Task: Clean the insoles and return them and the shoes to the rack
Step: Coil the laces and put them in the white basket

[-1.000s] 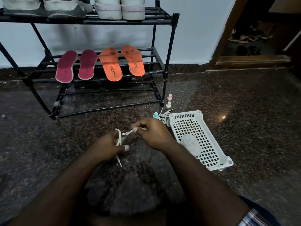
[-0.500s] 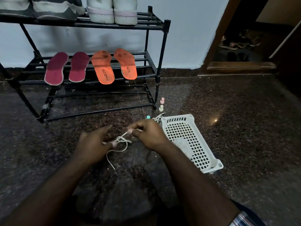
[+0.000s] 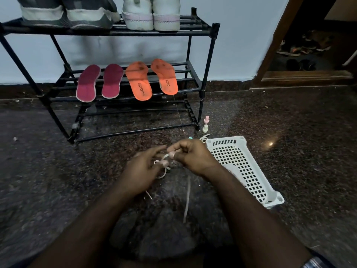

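Two maroon insoles (image 3: 99,83) and two orange insoles (image 3: 151,80) lie on the middle shelf of a black shoe rack (image 3: 201,82). Grey shoes (image 3: 67,14) and white shoes (image 3: 151,15) stand on its top shelf. Over the dark floor in front of the rack, my left hand (image 3: 143,171) and my right hand (image 3: 193,157) both pinch a white shoelace (image 3: 164,167). The lace loops between the fingers, and one loose end (image 3: 187,200) trails down toward me.
A white perforated plastic basket (image 3: 243,169) lies on the floor just right of my right hand. Small pink (image 3: 206,119) and cream (image 3: 205,128) pegs stand by the rack's right leg. An open doorway (image 3: 309,45) with more shoes is at the upper right.
My hands have drawn closer together on the lace, and a long end now hangs loose toward me. The view has shifted slightly.
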A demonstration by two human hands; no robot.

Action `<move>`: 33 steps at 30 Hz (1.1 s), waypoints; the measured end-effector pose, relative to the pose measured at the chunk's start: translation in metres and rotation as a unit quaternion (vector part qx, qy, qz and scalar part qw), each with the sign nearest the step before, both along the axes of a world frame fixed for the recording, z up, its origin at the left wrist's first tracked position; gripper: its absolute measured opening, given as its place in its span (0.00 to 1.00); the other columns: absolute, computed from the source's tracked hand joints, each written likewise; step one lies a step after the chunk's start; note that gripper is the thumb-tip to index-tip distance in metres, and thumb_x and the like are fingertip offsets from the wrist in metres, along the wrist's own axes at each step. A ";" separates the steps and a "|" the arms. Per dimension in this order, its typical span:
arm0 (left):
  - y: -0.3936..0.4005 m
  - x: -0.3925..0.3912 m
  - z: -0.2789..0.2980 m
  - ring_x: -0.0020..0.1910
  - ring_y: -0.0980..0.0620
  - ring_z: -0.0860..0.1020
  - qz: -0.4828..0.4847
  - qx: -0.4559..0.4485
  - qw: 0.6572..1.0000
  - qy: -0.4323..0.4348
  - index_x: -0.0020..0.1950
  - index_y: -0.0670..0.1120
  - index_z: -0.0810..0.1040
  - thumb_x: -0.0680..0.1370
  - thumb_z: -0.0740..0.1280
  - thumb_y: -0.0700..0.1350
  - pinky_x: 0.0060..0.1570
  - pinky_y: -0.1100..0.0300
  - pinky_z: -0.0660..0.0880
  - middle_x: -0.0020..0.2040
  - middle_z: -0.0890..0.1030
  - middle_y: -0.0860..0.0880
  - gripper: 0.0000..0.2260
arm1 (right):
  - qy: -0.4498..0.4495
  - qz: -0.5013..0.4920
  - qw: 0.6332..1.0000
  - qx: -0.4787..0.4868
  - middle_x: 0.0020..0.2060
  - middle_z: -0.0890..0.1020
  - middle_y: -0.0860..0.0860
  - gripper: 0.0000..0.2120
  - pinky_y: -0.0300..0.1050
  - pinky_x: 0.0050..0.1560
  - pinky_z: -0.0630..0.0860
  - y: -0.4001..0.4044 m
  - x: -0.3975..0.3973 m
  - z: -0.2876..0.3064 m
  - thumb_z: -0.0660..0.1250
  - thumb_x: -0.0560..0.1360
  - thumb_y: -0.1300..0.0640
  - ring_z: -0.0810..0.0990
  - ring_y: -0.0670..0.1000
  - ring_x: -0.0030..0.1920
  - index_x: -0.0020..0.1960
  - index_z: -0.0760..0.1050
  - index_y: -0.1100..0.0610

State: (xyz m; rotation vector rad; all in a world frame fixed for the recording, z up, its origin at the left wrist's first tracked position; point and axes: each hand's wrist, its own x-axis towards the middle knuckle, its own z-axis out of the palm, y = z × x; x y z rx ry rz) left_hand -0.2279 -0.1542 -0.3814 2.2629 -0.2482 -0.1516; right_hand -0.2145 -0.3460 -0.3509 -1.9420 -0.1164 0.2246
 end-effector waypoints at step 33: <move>-0.003 0.002 0.006 0.48 0.63 0.80 -0.015 -0.045 0.998 -0.039 0.54 0.57 0.82 0.81 0.67 0.45 0.51 0.57 0.77 0.48 0.83 0.60 0.08 | 0.119 0.001 0.992 0.045 0.34 0.84 0.53 0.04 0.37 0.25 0.66 0.010 -0.007 0.000 0.68 0.78 0.59 0.71 0.45 0.26 0.46 0.79 0.59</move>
